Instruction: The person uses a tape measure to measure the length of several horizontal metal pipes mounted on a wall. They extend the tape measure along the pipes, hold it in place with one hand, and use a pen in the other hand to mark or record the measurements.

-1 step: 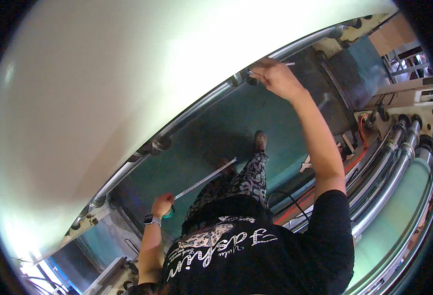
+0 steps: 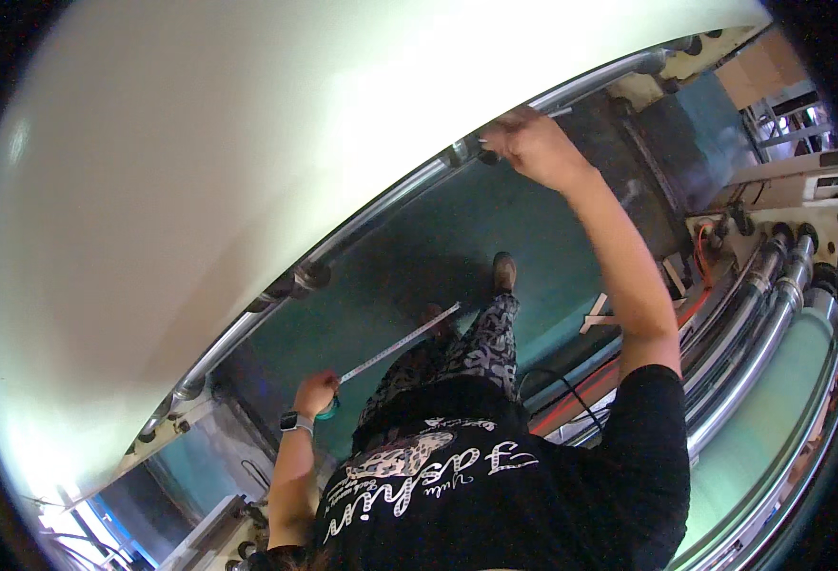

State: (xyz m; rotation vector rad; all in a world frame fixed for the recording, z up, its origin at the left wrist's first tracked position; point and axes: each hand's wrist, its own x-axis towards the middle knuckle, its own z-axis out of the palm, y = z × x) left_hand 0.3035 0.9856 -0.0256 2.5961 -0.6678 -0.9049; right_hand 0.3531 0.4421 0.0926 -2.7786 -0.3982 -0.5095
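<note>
Stretching from a small green tape-measure case point(image 2: 327, 410) held in the curled fingers of the left hand point(image 2: 317, 391), a slim white measuring blade point(image 2: 395, 346) slants up to the right alongside the person's black-and-grey patterned trousers point(image 2: 483, 347), its tip above the dark green floor point(image 2: 390, 266). Raised farther forward, the blurred right hand point(image 2: 538, 152) is at a long, shiny metal bar point(image 2: 392, 202); a thin pale strip point(image 2: 561, 112) shows just past it, and whether the fingers grip anything I cannot tell. Beyond the bar, a huge glossy white roll point(image 2: 200, 171) fills the upper left. To the right lie silvery metal rollers point(image 2: 763, 348) and a pale green roller point(image 2: 771, 419)
</note>
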